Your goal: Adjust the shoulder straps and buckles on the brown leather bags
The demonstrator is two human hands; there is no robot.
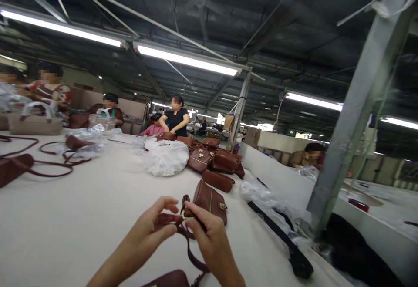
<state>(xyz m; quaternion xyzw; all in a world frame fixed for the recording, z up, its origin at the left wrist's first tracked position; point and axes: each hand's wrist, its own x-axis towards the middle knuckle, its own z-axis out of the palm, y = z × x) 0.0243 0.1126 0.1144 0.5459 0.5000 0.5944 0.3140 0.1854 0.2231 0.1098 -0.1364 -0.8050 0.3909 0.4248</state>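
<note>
A brown strap [193, 254] with a gold-coloured buckle hangs between my hands, above the white table. My left hand [156, 226] pinches the strap on the buckle's left side. On the right, my right hand [207, 230] has its fingers closed on the strap by the buckle. Just behind my hands lies a brown bag [212, 202] with a gold zipper and clasp. Part of another brown bag [173, 279] shows at the bottom edge, below my hands.
Several brown bags [212, 158] are piled beyond, beside white plastic wrapping [168, 158]. More bags and straps lie at the left. Clear plastic and a black strap [277, 232] lie along the low partition [277, 171] at right. Several people work farther back.
</note>
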